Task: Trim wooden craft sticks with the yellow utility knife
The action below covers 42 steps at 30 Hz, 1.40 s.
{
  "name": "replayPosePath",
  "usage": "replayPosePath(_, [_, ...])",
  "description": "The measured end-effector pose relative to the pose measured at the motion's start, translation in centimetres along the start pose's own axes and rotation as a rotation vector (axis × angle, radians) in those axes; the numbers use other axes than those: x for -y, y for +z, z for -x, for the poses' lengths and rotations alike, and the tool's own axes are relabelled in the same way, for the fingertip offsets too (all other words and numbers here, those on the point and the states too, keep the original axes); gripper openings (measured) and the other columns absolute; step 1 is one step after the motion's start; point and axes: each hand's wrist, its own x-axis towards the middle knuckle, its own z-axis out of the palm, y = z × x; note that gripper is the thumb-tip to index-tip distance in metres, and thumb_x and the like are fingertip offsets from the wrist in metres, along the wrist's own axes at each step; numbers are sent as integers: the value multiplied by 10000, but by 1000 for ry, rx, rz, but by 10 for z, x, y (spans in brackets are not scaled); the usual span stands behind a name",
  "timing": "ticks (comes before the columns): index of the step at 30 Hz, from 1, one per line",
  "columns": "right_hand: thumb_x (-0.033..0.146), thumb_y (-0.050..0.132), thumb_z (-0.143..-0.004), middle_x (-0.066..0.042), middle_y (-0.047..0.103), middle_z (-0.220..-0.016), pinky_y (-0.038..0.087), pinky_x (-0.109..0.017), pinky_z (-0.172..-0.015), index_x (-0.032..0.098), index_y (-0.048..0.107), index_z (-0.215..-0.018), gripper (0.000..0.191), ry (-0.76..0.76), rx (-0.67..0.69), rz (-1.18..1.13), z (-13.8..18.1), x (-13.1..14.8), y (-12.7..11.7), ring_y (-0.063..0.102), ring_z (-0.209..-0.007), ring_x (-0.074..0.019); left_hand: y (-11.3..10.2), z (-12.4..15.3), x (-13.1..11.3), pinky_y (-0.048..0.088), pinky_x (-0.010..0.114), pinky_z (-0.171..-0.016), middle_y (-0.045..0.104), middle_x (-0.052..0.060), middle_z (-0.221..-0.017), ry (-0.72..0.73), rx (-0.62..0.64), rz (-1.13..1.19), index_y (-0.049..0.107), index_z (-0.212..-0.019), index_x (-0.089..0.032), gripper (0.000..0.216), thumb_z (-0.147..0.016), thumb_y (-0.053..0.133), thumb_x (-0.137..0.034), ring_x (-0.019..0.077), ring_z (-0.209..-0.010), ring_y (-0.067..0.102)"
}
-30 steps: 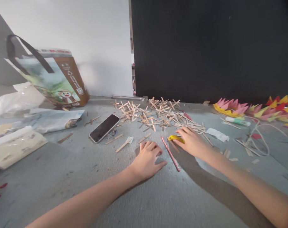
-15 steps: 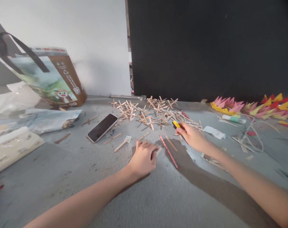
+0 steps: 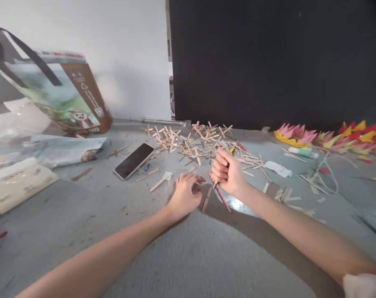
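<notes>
My right hand (image 3: pixel 227 171) is closed around a yellow utility knife (image 3: pixel 232 151), whose narrow tip points down towards the table. Just under that tip lies a red patterned pencil (image 3: pixel 225 201), partly covered by my right hand. My left hand (image 3: pixel 186 192) rests on the table with curved fingers, thumb and forefinger apart, and nothing visible between them. Beside it is a short flat wooden stick (image 3: pixel 206 200) with small dark marks. Another wooden stick (image 3: pixel 157 183) with a pale scrap at its end lies left of my left hand.
A heap of crossed wooden sticks (image 3: pixel 172 140) spreads behind my hands. A phone (image 3: pixel 134 160) lies at left, near a carrier bag (image 3: pixel 66 95) and plastic packets (image 3: pixel 23 182). Loose stick pieces (image 3: pixel 285 194), a glue stick (image 3: pixel 302 152), a white cable (image 3: pixel 335 180) and folded paper crowns (image 3: pixel 295 134) lie at right.
My right hand has come left and nearer to me, turning the knife tip downward above the pencil. The short stick by my left hand now shows more fully, free of its fingers.
</notes>
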Motion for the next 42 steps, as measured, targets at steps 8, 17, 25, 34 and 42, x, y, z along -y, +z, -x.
replayPosePath(8, [288,660,-776,117,209,-402,118,-212,-319,245,247,-562,466,94,-41,-162,-10,-31,-11,67,-377,-68,2,3,1,373,491,-1033,722,20,-1260,143,130,-164,786,-1014,-298,345,-801,633,-74,308,-1245,521])
replayPosePath(17, [273,648,-754,121,221,-393,118,-202,-318,247,257,-557,439,105,-46,-188,-13,-39,-12,75,-368,-61,1,3,-2,366,464,-1007,734,9,-1201,148,145,-174,778,-929,-281,235,-829,652,-108,289,-1199,520])
replayPosePath(25, [253,610,-789,116,217,-397,112,-199,-327,240,270,-552,414,124,-40,-190,-15,-40,-13,78,-365,-62,2,4,1,358,452,-1014,734,-7,-1177,155,143,-181,765,-882,-268,199,-840,654,-108,276,-1190,516])
replayPosePath(34, [256,603,-798,119,202,-405,110,-199,-323,244,261,-562,416,145,-26,-198,-15,-40,-15,68,-368,-65,2,3,1,359,460,-1012,733,-6,-1183,162,148,-178,758,-867,-262,208,-837,636,-97,279,-1180,518])
replayPosePath(42, [266,605,-797,116,209,-400,115,-202,-323,243,262,-554,422,140,-12,-183,-15,-40,-15,65,-369,-66,2,3,1,365,466,-1011,735,5,-1175,164,144,-179,753,-850,-256,193,-837,636,-104,283,-1178,522])
